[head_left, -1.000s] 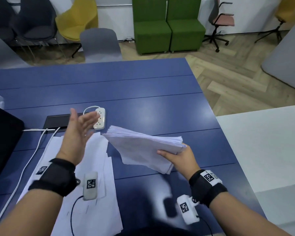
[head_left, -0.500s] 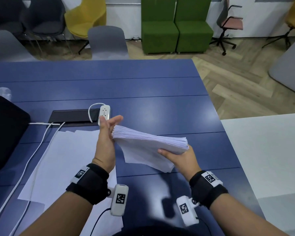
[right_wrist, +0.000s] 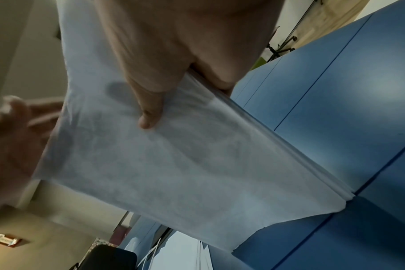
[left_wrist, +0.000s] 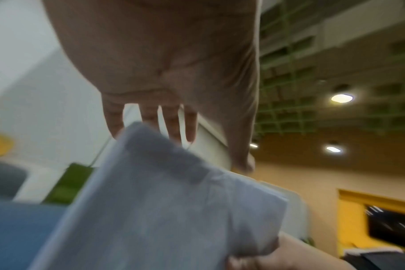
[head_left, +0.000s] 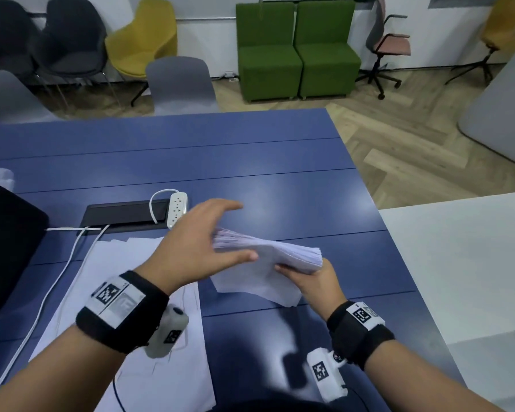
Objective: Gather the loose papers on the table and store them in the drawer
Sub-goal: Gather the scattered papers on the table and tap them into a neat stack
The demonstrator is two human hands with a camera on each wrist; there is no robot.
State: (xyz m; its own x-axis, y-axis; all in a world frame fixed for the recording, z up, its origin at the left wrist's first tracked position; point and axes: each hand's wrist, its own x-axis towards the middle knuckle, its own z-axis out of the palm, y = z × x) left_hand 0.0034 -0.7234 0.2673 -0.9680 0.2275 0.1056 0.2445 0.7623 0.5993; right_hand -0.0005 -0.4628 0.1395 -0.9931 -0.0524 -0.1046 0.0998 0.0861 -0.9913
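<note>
White paper makes up the stack (head_left: 280,257) held above the blue table (head_left: 250,162), near the centre of the head view. The right hand (head_left: 312,281) grips the stack's near-right corner at about 4 o'clock, thumb (right_wrist: 148,109) pressed on top and the other fingers curled beneath, so the sheets sag toward the table at the free end. The left hand (head_left: 197,248) sits at the stack's 9 o'clock edge, fingers straight and spread, palm toward the paper; in the left wrist view the fingers (left_wrist: 171,124) reach past the far corner of the stack (left_wrist: 164,210), and whether they touch it I cannot tell. It holds nothing.

More loose sheets (head_left: 149,307) lie flat on the table at 7 o'clock from the stack, under the left forearm. A white cable (head_left: 51,289) crosses them at their left edge. At 11 o'clock a power strip (head_left: 177,210) lies beside a black hatch (head_left: 122,214) set in the tabletop. A black object (head_left: 6,248) fills the far left. A white table (head_left: 458,263) butts against the blue one at 3 o'clock. Two green armchairs (head_left: 295,49) stand against the wall at 12 o'clock.
</note>
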